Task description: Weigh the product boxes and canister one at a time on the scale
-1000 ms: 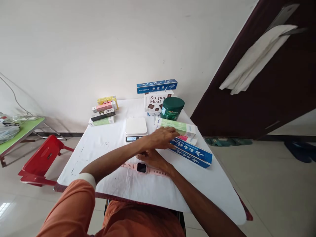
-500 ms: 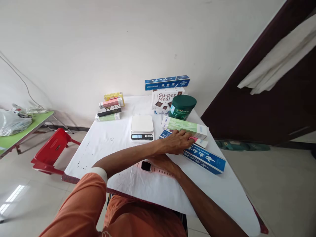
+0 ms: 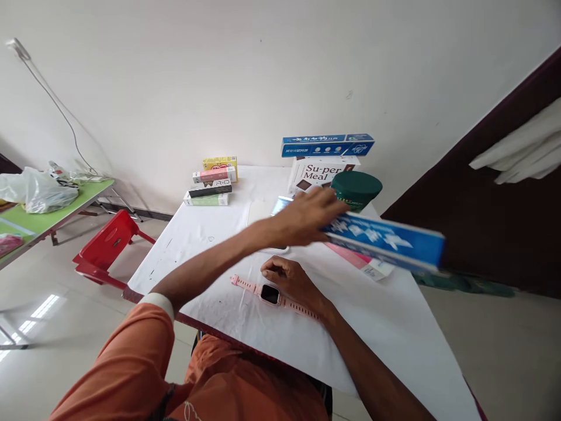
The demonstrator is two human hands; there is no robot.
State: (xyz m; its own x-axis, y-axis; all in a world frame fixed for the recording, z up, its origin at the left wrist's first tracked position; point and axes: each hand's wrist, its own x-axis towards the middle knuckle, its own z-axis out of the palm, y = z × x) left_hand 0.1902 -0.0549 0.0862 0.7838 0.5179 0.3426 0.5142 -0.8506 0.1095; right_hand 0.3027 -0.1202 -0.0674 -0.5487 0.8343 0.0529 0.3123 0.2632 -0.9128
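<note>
My left hand (image 3: pixel 309 216) reaches across to the right, its fingers wrapped over a long blue toothpaste box (image 3: pixel 394 240). The box is lifted and slightly blurred, one end passing over the white digital kitchen scale (image 3: pixel 259 211), partly covering it. Beneath the box lies a pink and white box (image 3: pixel 362 260), flat on the table. My right hand (image 3: pixel 293 280) rests on the table with fingers curled in, thumb near the index finger, nothing visible in them. Just below it lies a pink smartwatch (image 3: pixel 269 295). The scale's display is hidden behind my left arm and hand.
At the back right, another blue toothpaste box (image 3: pixel 326 145) lies on a white Su-per Meal box (image 3: pixel 302 169), beside a dark green tub (image 3: pixel 357 186). Several small boxes (image 3: pixel 213 188) are stacked at the back left. A red chair (image 3: pixel 105 245) stands left of the white-covered table (image 3: pixel 175 257).
My left hand has gripped the blue toothpaste box and lifted it from the table. My right hand has come out from under my left arm. The green and white box is no longer visible.
</note>
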